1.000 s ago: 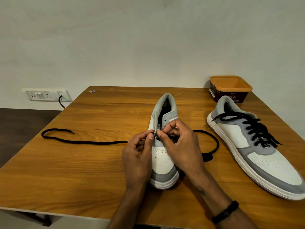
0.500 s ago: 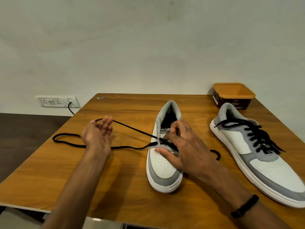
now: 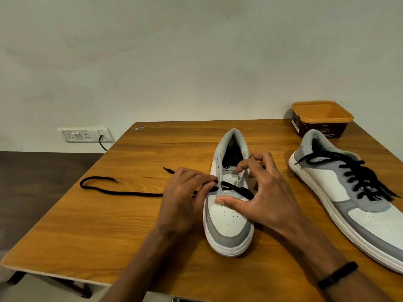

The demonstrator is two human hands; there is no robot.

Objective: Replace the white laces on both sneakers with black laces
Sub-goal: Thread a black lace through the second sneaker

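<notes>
A white and grey sneaker (image 3: 229, 216) stands mid-table with its toe toward me. A black lace (image 3: 236, 189) crosses its lowest eyelets and trails off left over the table as a long loose end (image 3: 122, 192). My left hand (image 3: 185, 192) pinches the lace beside the shoe's left eyelets. My right hand (image 3: 268, 192) holds the shoe, thumb on the toe box and fingers curled at the tongue and right eyelet flap. A second sneaker (image 3: 370, 216) at the right is fully laced in black (image 3: 357, 182).
An orange-rimmed brown tub (image 3: 321, 119) sits at the table's back right corner. The wooden table (image 3: 109, 225) ends close to me and at the left. A wall socket (image 3: 84, 134) with a plugged cord is behind, at the left.
My left hand first pulled the lace out to the left, then came back to the shoe's left eyelets. The right hand stayed on the shoe.
</notes>
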